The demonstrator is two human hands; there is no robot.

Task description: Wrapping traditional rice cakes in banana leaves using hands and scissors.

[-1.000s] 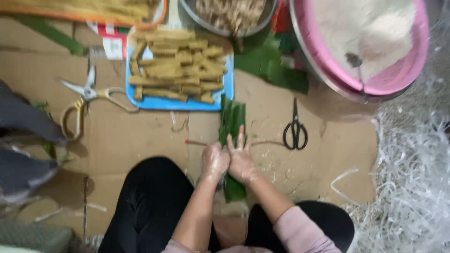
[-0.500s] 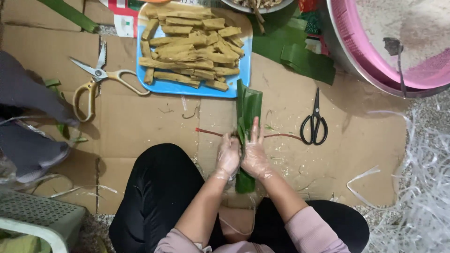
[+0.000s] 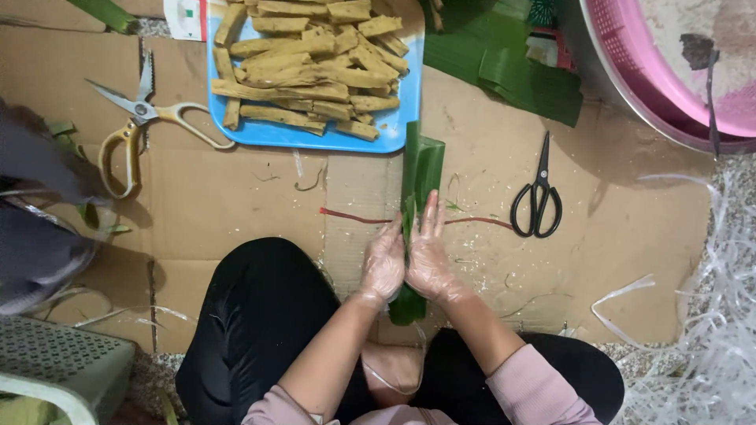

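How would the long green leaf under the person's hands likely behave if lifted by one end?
The folded green leaf looks thin and flat on the cardboard, so it would probably droop and unfold. Both hands, the left hand and right hand, press it, suggesting springiness. Probably light.

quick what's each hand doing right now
Left hand: open, fingers flat against the folded green leaf.
Right hand: open, pressing the leaf's other side.
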